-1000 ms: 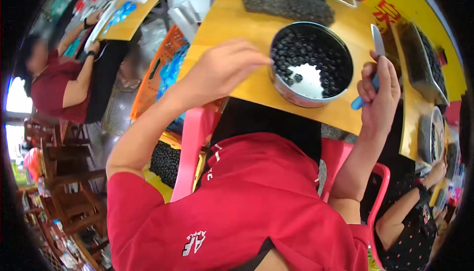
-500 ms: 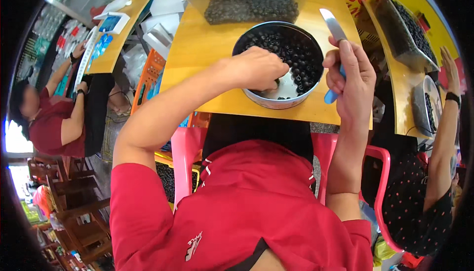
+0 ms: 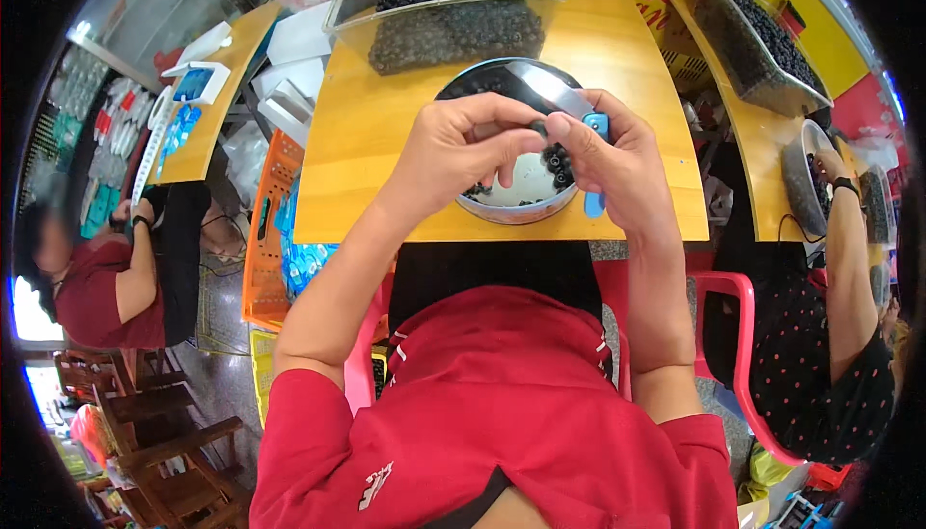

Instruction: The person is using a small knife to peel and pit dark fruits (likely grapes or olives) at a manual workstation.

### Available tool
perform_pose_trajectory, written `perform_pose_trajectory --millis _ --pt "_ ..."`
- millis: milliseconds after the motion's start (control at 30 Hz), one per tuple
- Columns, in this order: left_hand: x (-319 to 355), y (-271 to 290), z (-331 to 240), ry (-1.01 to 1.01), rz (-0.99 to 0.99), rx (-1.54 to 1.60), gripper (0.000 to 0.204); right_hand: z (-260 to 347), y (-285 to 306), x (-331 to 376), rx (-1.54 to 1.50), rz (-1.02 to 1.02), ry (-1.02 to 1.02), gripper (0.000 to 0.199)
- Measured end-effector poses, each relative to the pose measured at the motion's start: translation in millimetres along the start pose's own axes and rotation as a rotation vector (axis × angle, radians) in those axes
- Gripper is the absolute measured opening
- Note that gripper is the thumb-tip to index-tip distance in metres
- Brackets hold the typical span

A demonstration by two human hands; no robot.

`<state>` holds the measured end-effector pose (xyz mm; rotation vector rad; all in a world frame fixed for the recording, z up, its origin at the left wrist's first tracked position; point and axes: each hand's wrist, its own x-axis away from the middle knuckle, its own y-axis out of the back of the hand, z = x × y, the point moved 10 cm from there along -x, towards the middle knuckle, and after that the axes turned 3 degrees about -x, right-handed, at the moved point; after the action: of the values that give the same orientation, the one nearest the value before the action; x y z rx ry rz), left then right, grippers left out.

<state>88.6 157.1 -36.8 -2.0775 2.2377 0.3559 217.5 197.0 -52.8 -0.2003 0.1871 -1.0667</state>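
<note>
1. Right now the metal bowl point(image 3: 516, 209) sits at the near edge of the yellow table point(image 3: 367, 124), its rim almost at the table's lip, straight in front of the person in the red shirt point(image 3: 492, 413).
2. Behind the bowl, a clear plastic tray point(image 3: 453, 18) heaped with dark round fruits takes up the far middle of the table; bare table top lies open to the left and to the right of the bowl.
3. Left of the table stands an orange crate point(image 3: 265, 240), and a second table point(image 3: 207, 134) lies beyond it; to the right another table carries a further tray of dark fruits point(image 3: 752, 42), where a neighbour's arm point(image 3: 849, 249) reaches to a separate bowl.
4. Both hands meet over the bowl. The left hand point(image 3: 458, 148) is curled, its fingers point(image 3: 502, 134) pinched round one dark fruit point(image 3: 537, 129) just above the bowl's middle.
5. The right hand point(image 3: 617, 158) is closed on a knife with a blue handle point(image 3: 594, 167); the steel blade point(image 3: 545, 85) slants up and to the left above the left hand's knuckles.
6. That fruit lies between the left fingertips and the right thumb, touching both as far as I can see; more dark fruits point(image 3: 558, 161) lie in the bowl just below.
</note>
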Motion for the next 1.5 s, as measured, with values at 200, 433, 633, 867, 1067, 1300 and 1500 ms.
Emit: perform_pose_trajectory --millis 200,433,633,867,1067,1300,1500 --pt "5 -9 -14 -0.069 -0.018 -0.034 0.013 -6 -6 0 -0.18 0.059 -0.074 0.024" --pt "4 -12 2 -0.079 -0.054 0.221 0.02 -4 -9 2 -0.225 0.047 -0.054 0.022" --pt "5 -16 10 0.003 -0.02 0.421 0.019 15 -4 7 -0.108 0.001 0.068 0.025" --pt "7 -12 9 0.0 -0.09 0.465 0.019 27 -19 14 0.178 0.091 0.25 0.031" --pt "7 -14 18 -0.022 -0.085 0.531 0.017 25 -22 14 0.147 0.107 0.217 0.029" --pt "7 -15 19 -0.083 -0.066 0.662 0.017 24 -21 14 0.089 0.105 0.184 0.026" --pt "4 -16 15 -0.154 -0.056 0.714 0.02 29 -21 15 0.146 0.05 0.305 0.024"
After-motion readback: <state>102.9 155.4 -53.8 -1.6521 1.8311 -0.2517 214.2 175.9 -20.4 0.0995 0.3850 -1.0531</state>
